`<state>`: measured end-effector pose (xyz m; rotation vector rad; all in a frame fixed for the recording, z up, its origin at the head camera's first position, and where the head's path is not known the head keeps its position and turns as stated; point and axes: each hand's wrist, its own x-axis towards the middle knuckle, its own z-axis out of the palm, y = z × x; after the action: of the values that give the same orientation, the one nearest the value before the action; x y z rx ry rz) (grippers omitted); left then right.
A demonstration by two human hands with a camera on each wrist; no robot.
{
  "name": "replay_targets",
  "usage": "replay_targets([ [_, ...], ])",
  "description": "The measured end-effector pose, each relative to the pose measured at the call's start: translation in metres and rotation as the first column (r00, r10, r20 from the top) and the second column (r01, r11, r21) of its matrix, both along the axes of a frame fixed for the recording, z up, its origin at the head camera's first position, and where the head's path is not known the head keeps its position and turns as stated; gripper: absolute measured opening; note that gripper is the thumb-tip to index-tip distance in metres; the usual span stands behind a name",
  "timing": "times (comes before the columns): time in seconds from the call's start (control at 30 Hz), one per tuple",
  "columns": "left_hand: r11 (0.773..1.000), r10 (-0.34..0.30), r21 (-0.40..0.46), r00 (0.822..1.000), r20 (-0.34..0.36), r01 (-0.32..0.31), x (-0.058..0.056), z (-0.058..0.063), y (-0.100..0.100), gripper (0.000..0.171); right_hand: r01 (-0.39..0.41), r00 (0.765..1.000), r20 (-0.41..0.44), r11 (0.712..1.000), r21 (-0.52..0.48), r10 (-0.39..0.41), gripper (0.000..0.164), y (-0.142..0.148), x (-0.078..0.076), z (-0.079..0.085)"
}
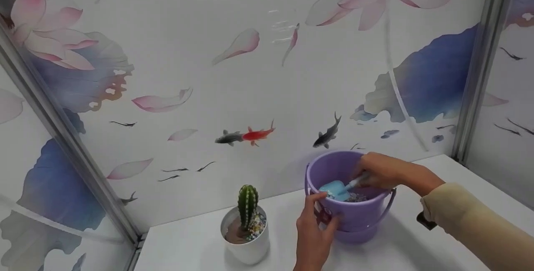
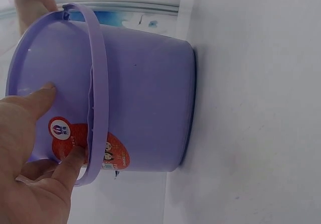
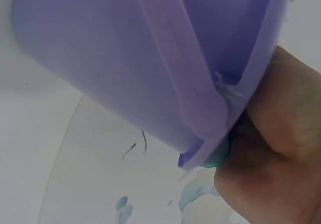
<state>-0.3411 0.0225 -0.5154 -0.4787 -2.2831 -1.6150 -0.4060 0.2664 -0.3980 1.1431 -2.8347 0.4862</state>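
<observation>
A purple bucket with a swing handle stands on the white table; grainy grey material shows at its inside. My left hand grips the bucket's near left side, fingertips at the rim and over the red sticker. Reaching over the far right rim, my right hand holds the handle of a small light-blue shovel, whose blade lies inside the bucket. In the right wrist view the bucket wall hides most of the fingers of that hand.
Left of the bucket, a green cactus grows in a white pot with colourful pebbles. A printed wall panel with flowers and fish rises behind the table. Metal posts frame the panel at both sides.
</observation>
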Motion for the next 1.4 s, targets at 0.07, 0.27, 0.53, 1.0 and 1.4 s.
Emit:
replay_targets([
  [0.07,1.0,0.004,-0.004,1.0,0.006,-0.004,0.0,-0.001,0.0,0.063,0.001,1.0,0.003,1.0,-0.012,-0.001,0.015,0.003,0.002,0.001],
  [0.27,1.0,0.013,-0.015,1.0,0.01,-0.012,0.0,0.0,0.0,0.063,-0.004,1.0,0.022,1.0,-0.027,0.005,0.017,0.008,0.006,0.005],
  [0.53,1.0,0.0,-0.017,1.0,0.005,0.0,0.0,0.002,0.002,0.063,0.038,0.999,0.022,0.999,-0.02,-0.038,0.019,0.019,0.013,0.01],
  [1.0,0.999,0.011,-0.037,1.0,0.003,-0.011,0.001,0.001,-0.001,0.064,0.014,0.989,-0.149,0.998,-0.068,-0.024,0.017,0.034,0.015,0.007],
  [1.4,0.995,-0.049,-0.086,0.998,-0.041,0.045,0.006,0.0,-0.015,0.078,0.054,0.993,-0.101,0.995,-0.086,-0.063,0.02,0.036,0.018,0.004],
])
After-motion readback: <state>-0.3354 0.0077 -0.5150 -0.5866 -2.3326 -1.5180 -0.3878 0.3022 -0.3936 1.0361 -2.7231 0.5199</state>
